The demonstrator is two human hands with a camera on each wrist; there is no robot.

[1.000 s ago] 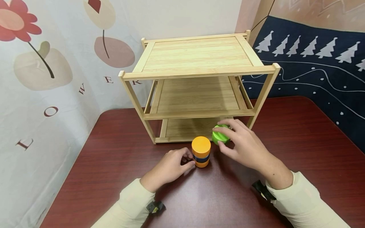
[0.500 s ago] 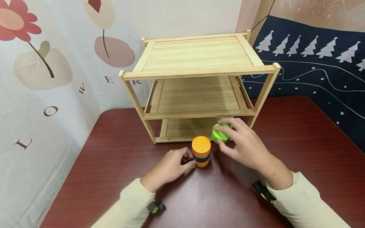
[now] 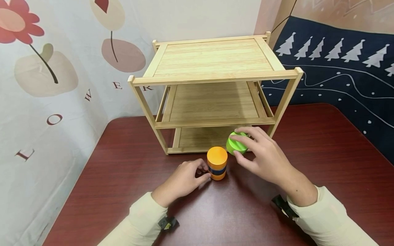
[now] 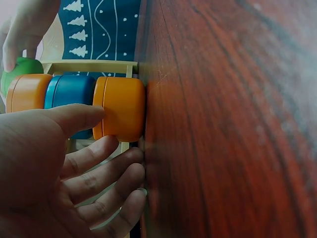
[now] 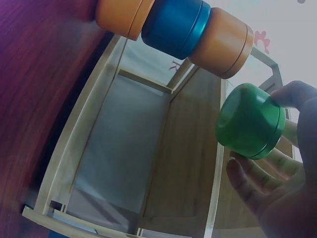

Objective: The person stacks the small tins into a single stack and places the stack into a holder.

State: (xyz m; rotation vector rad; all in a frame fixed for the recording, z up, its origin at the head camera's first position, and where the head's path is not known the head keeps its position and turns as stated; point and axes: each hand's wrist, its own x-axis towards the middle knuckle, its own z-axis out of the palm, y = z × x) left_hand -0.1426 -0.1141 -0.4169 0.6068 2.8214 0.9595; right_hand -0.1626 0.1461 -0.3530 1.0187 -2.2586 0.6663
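Note:
Three small round lidded jars stand stacked upright on the table: an orange jar [image 3: 217,156] on top, a dark blue jar [image 4: 74,91] in the middle, another orange jar [image 4: 124,106] at the bottom. My left hand [image 3: 183,178] holds the bottom jar from its left side, thumb on its wall and index fingertip at its edge; the other fingers curl beside it. Raised right of the stack, a green jar [image 3: 234,146] is pinched between the thumb and fingers of my right hand [image 3: 266,155]. It tilts a little, close to the top orange jar's height.
Just behind the stack stands a three-tier wooden rack [image 3: 215,81], its front posts and rails near my right hand. Everything rests on a dark red table [image 3: 123,147]. A flower-print cloth [image 3: 70,136] hangs on the left, a navy tree-print cloth [image 3: 332,78] on the right.
My right hand has shifted the green jar slightly left and up, and tilted it more. The left hand and the stack have stayed in place.

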